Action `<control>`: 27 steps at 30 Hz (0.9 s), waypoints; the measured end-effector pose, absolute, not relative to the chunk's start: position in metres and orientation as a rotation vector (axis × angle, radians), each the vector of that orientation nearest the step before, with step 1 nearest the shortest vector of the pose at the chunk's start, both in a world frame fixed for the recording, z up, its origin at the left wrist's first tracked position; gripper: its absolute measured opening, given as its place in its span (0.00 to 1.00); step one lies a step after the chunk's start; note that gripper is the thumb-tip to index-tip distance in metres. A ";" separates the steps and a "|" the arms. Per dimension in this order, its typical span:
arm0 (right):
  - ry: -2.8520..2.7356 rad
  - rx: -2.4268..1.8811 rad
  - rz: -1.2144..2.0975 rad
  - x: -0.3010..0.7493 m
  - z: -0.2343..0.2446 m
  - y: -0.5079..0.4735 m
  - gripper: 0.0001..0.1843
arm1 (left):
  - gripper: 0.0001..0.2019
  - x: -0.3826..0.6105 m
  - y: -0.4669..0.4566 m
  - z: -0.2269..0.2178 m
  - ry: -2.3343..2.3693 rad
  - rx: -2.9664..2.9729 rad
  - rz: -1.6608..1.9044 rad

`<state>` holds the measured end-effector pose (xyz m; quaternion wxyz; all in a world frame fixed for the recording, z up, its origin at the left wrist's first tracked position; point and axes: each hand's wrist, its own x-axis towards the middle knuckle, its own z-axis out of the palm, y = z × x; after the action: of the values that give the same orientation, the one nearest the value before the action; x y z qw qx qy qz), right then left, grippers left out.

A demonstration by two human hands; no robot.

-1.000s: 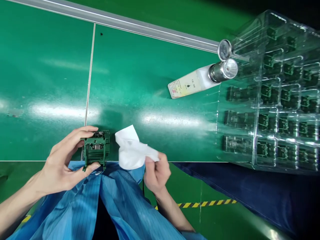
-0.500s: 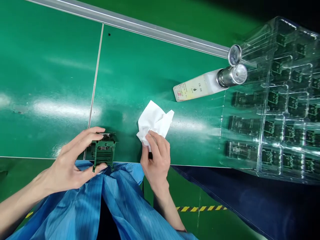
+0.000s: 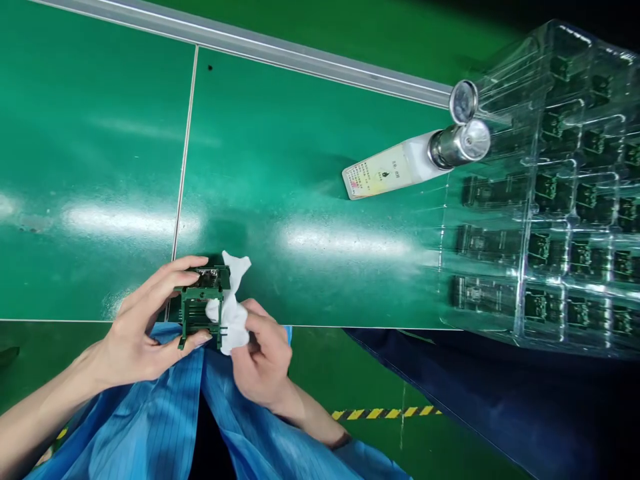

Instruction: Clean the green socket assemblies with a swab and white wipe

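Observation:
Near the bench's front edge, my left hand [image 3: 145, 320] grips a dark green slotted plastic housing [image 3: 203, 293], fingers on its top and thumb underneath. What look like metal parts show at its upper end. My right hand [image 3: 265, 353] pinches a crumpled white wipe [image 3: 233, 313] against the right side of the housing. Part of the wipe reaches in among the housing's slots, and a loose corner sticks up above. The tips of my right fingers are partly hidden by the wipe.
On the green bench [image 3: 280, 147], a white labelled bottle [image 3: 387, 172] with a metal pump top and raised lid stands to the right. Beyond it are stacked clear plastic trays [image 3: 525, 267] holding several green parts. A metal rail [image 3: 300, 60] runs along the back.
My right hand has carried the wipe leftward from the bench to the housing, where it now touches. My left hand keeps its hold, nearly unmoved. The view has shifted slightly.

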<state>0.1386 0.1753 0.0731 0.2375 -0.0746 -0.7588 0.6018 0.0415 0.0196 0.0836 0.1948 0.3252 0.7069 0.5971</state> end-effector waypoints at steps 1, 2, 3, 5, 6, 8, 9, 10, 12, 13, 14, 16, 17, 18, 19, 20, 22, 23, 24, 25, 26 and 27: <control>-2.102 -0.130 1.657 0.137 0.073 0.173 0.10 | 0.34 0.042 0.020 0.083 1.969 0.909 1.698; -2.138 -0.070 1.642 0.135 0.073 0.172 0.11 | 0.34 0.042 0.020 0.083 1.960 0.906 1.721; -2.177 -0.033 1.610 0.134 0.073 0.174 0.11 | 0.34 0.042 0.020 0.083 1.952 0.905 1.741; -2.240 -0.050 1.516 0.136 0.071 0.181 0.11 | 0.34 0.042 0.020 0.083 1.940 0.896 1.763; -2.253 -0.120 1.456 0.138 0.070 0.186 0.11 | 0.33 0.042 0.020 0.083 1.932 0.890 1.768; -2.228 -0.355 1.309 0.142 0.065 0.198 0.10 | 0.32 0.042 0.020 0.083 1.912 0.870 1.774; -2.193 -0.474 1.228 0.144 0.062 0.205 0.11 | 0.32 0.041 0.020 0.084 1.901 0.857 1.775; -2.149 -0.566 1.153 0.145 0.059 0.213 0.12 | 0.31 0.041 0.020 0.084 1.888 0.840 1.776; -2.082 -0.638 1.055 0.146 0.054 0.227 0.15 | 0.31 0.041 0.020 0.085 1.852 0.798 1.784; -2.073 -0.633 1.035 0.146 0.051 0.234 0.16 | 0.31 0.042 0.020 0.085 1.829 0.770 1.793; -2.074 -0.616 1.037 0.146 0.050 0.240 0.17 | 0.30 0.042 0.020 0.085 1.807 0.742 1.806; -2.096 -0.588 1.077 0.145 0.049 0.250 0.16 | 0.30 0.043 0.021 0.084 1.775 0.692 1.835; -2.109 -0.588 1.092 0.145 0.049 0.253 0.15 | 0.29 0.044 0.021 0.083 1.765 0.672 1.850; -2.122 -0.596 1.091 0.145 0.050 0.255 0.14 | 0.29 0.044 0.021 0.083 1.758 0.658 1.863; -2.144 -0.602 1.061 0.146 0.052 0.256 0.14 | 0.29 0.045 0.021 0.082 1.753 0.645 1.873; -2.178 -0.598 0.999 0.146 0.053 0.256 0.15 | 0.29 0.045 0.021 0.081 1.749 0.637 1.879; -2.278 -0.546 0.825 0.145 0.055 0.253 0.18 | 0.29 0.045 0.021 0.081 1.740 0.627 1.887; -2.346 -0.500 0.738 0.144 0.055 0.251 0.21 | 0.29 0.045 0.021 0.080 1.738 0.627 1.887; -2.430 -0.444 0.661 0.143 0.055 0.249 0.23 | 0.29 0.045 0.021 0.080 1.737 0.627 1.887; -2.517 -0.384 0.598 0.141 0.054 0.248 0.23 | 0.29 0.045 0.021 0.080 1.736 0.628 1.888; -2.594 -0.340 0.551 0.140 0.053 0.247 0.21 | 0.29 0.045 0.021 0.080 1.737 0.629 1.890; -2.649 -0.316 0.511 0.138 0.052 0.246 0.17 | 0.29 0.045 0.021 0.080 1.742 0.631 1.892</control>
<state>0.1376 0.2463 0.0521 0.2113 -0.1138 -0.9532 0.1838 0.0445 0.0214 0.0804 0.2442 0.2309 0.6379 0.6929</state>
